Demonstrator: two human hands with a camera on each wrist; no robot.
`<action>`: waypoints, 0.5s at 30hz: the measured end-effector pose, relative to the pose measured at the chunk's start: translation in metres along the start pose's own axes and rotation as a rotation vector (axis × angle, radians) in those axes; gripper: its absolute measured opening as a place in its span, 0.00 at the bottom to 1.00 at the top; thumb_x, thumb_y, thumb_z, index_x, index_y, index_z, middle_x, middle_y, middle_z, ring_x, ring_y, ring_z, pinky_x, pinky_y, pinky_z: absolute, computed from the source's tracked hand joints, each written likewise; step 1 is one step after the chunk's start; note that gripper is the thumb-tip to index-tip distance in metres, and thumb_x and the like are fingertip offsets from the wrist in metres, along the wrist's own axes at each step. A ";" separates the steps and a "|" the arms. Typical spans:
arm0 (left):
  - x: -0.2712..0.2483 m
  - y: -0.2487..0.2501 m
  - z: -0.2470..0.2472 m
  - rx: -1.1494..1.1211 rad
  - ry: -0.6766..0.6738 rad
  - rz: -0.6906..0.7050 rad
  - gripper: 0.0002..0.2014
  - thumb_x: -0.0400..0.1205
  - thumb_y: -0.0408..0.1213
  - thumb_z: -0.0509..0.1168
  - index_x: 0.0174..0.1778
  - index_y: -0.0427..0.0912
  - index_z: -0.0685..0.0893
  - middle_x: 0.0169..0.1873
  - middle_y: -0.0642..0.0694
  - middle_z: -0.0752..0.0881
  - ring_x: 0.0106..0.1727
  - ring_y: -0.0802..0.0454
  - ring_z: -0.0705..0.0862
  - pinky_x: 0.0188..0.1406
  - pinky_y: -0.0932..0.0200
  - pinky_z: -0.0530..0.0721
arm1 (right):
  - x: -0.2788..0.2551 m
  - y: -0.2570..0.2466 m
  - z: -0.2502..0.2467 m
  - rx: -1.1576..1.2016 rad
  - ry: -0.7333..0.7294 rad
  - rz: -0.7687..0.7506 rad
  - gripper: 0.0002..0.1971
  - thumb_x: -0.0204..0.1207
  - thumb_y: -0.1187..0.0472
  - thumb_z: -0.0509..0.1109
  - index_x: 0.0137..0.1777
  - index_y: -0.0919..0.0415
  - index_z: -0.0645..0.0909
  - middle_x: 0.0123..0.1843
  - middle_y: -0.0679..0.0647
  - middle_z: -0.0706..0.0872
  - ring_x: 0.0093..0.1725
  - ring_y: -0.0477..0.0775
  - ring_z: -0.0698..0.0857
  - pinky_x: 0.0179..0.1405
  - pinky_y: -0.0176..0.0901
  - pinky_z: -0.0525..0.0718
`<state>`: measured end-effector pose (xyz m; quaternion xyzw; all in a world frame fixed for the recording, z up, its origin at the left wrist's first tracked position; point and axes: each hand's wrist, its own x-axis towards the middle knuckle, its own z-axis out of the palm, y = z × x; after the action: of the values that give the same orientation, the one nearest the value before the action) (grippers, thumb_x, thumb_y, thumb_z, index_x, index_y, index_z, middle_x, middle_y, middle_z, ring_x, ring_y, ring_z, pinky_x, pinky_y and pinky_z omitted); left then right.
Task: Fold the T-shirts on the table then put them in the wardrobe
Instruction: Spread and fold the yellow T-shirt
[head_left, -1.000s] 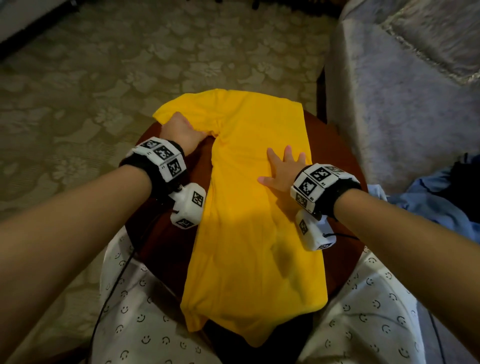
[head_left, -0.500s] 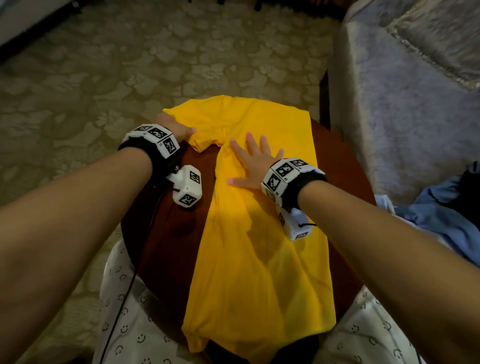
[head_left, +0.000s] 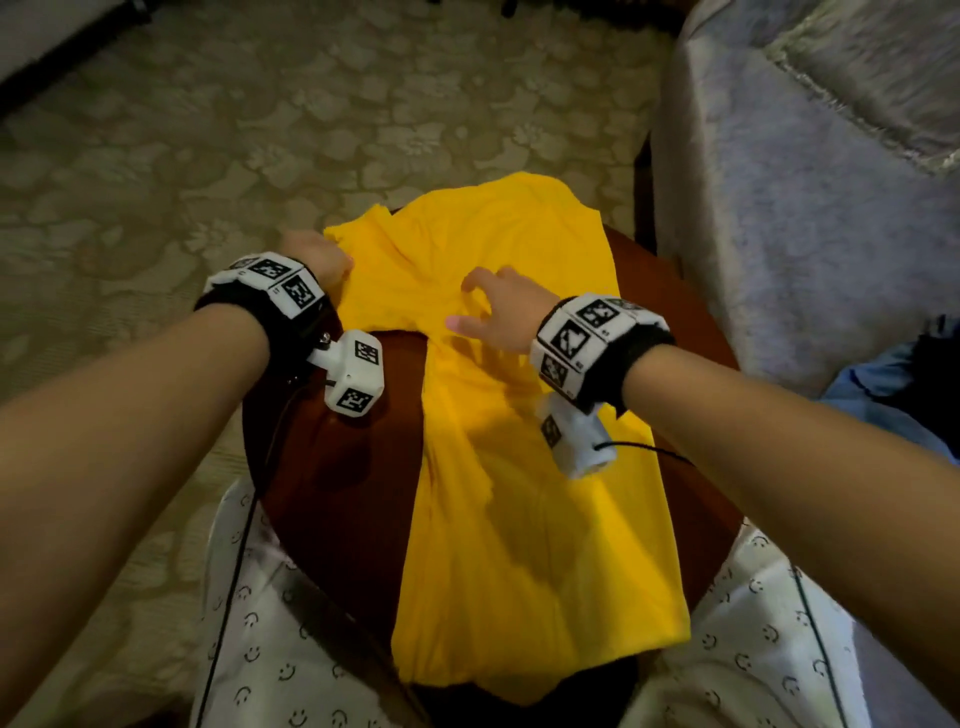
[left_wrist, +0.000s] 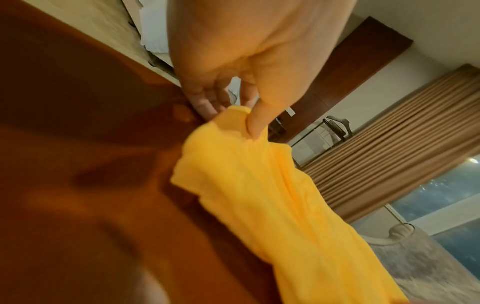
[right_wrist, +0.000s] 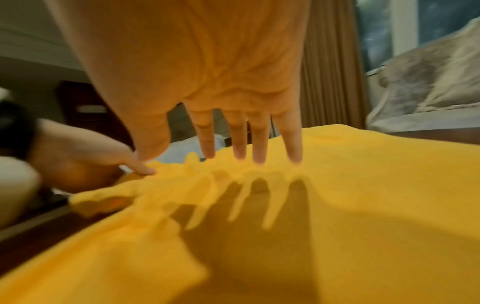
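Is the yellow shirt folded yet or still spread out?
Partly folded: the shirt lies as a long narrow strip on the table, while the left hand pinches its sleeve.

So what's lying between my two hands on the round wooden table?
Only rumpled yellow cotton T-shirt: the left hand pinches its sleeve, the right hand hovers. Head view.

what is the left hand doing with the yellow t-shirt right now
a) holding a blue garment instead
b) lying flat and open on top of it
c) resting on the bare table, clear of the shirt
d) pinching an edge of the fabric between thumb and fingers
d: the left wrist view shows the left hand with its thumb and fingers pinching a bunched edge of the yellow T-shirt above the brown table.
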<state>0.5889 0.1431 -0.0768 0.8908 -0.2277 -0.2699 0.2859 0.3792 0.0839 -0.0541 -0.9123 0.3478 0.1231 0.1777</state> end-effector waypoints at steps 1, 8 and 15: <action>0.002 -0.001 0.001 -0.028 0.007 0.007 0.20 0.81 0.34 0.66 0.68 0.29 0.78 0.57 0.35 0.83 0.50 0.46 0.76 0.50 0.58 0.72 | 0.007 0.004 -0.001 -0.023 0.023 0.028 0.33 0.79 0.39 0.62 0.80 0.51 0.59 0.76 0.61 0.65 0.73 0.67 0.67 0.61 0.59 0.75; -0.013 -0.002 -0.005 -0.345 -0.035 -0.153 0.21 0.79 0.31 0.67 0.68 0.29 0.77 0.64 0.33 0.81 0.59 0.36 0.82 0.60 0.44 0.80 | 0.027 0.019 0.039 -0.260 -0.184 0.086 0.48 0.74 0.29 0.56 0.83 0.48 0.33 0.84 0.68 0.36 0.82 0.72 0.39 0.79 0.71 0.41; -0.014 -0.002 -0.002 -0.341 -0.309 -0.282 0.26 0.77 0.40 0.72 0.68 0.37 0.73 0.56 0.37 0.82 0.52 0.39 0.83 0.52 0.43 0.83 | -0.007 0.010 0.031 -0.227 -0.228 0.070 0.46 0.76 0.33 0.58 0.83 0.48 0.34 0.84 0.65 0.35 0.81 0.75 0.40 0.78 0.66 0.44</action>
<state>0.5798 0.1528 -0.0717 0.8010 -0.0935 -0.4742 0.3533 0.3644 0.0940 -0.0816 -0.8939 0.3410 0.2704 0.1072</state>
